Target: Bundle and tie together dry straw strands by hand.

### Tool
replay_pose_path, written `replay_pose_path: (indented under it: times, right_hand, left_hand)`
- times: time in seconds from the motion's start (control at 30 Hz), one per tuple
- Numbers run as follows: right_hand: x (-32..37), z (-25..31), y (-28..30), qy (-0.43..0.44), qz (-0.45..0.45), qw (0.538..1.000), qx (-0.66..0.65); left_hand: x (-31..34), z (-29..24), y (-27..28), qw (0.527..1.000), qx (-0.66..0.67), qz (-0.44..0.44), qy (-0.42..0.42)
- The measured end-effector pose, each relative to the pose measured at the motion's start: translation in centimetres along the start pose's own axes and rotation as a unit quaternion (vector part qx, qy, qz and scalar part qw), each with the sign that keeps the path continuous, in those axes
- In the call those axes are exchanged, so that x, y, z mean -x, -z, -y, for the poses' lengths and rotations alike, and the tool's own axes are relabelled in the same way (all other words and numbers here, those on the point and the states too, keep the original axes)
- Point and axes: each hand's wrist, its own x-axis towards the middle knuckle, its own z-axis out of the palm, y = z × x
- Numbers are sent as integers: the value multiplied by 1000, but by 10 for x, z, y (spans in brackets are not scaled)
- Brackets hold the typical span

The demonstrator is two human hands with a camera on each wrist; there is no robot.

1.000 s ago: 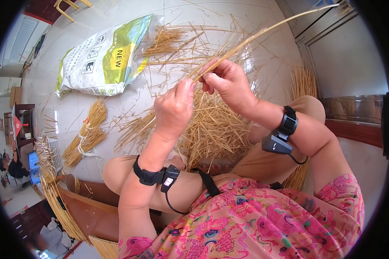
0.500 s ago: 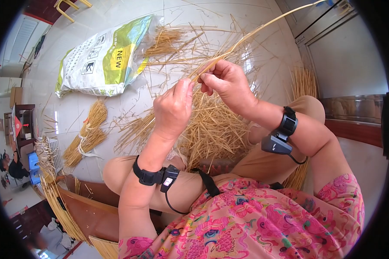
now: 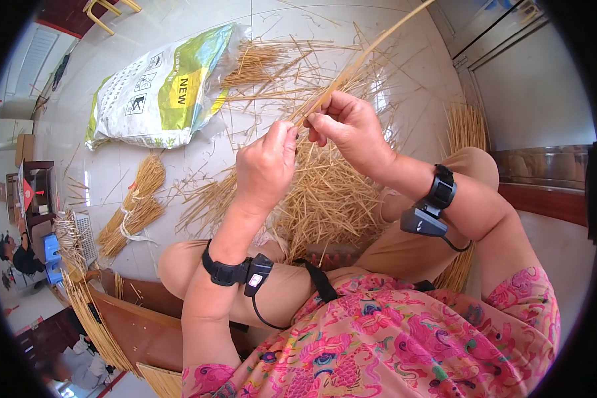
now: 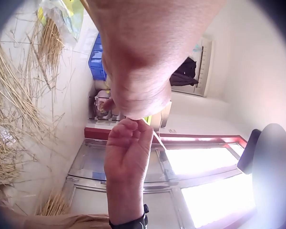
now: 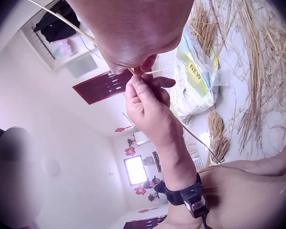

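In the head view, both hands meet in front of the body, over a heap of loose straw (image 3: 331, 199). My left hand (image 3: 265, 162) pinches a straw stalk (image 3: 378, 43) between thumb and fingers. Close beside it, my right hand (image 3: 351, 129) pinches the same straw, which runs up and right out of the view. The right wrist view shows the left hand (image 5: 150, 107) at the pinch, with a pale stalk (image 5: 62, 18) leading up left and another length (image 5: 198, 138) trailing past the wrist. In the left wrist view the right hand's fingertips (image 4: 128, 125) meet the left hand.
A white and green plastic sack (image 3: 152, 89) lies at the upper left, with straw (image 3: 255, 63) at its mouth. Below it are tied straw bundles (image 3: 136, 199). More straw stands by the right knee (image 3: 467, 129). A brown wooden box (image 3: 139, 325) stands at the lower left.
The far part of the straw has swung left across the top of the head view. Both hands have stayed nearly in place.
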Motion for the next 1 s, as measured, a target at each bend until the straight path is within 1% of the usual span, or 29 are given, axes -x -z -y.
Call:
replay_pose_path:
  times: [0.1, 0.3, 0.5, 0.7, 0.8, 0.93, 1.0]
  right_hand:
    - [0, 0, 0, -1, 3, 1000, 5]
    - [0, 1, 0, 0, 8, 1000, 7]
    - [-1, 2, 1, -5, 6, 1000, 5]
    - [-1, 2, 1, -3, 3, 1000, 0]
    - [-1, 0, 3, -4, -7, 1000, 15]
    - [-4, -2, 5, -3, -22, 1000, -6]
    - [-4, 0, 3, -9, -11, 1000, 1]
  left_hand:
    - [-1, -5, 4, 995, 78, 29, 50]
    - [0, 0, 2, 998, 49, 21, 19]
    - [0, -2, 2, 998, 56, 32, 22]
    - [-1, -6, 6, 995, 62, 58, 50]
    - [-1, -7, 7, 984, 132, 79, 85]
    - [-2, -10, 9, 980, 154, 75, 105]
    - [-1, -10, 9, 980, 152, 68, 104]
